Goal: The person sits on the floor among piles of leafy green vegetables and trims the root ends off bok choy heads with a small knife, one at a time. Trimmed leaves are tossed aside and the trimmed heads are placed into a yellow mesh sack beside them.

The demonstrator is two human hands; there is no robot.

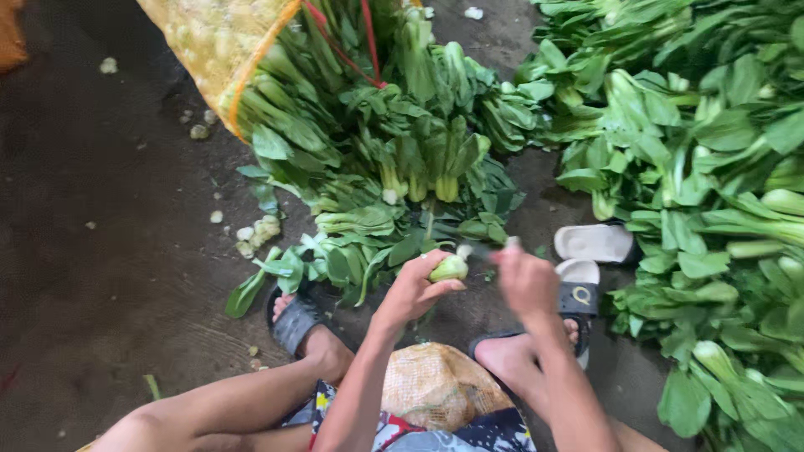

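Observation:
My left hand (414,289) grips a head of bok choy (450,268) by its pale green base, leaves hanging down toward the floor. My right hand (526,280) is closed on a small knife (481,250), whose blade meets the cut end of the bok choy. Both hands hover over the dark floor between my feet.
A heap of bok choy (394,142) spills from a yellow mesh sack (219,42) ahead. A larger pile of greens (712,192) fills the right side. My feet wear black sandals (295,322); a white slipper (596,243) lies nearby. A woven sack (435,385) sits at my lap. Trimmed bits (255,232) litter the floor.

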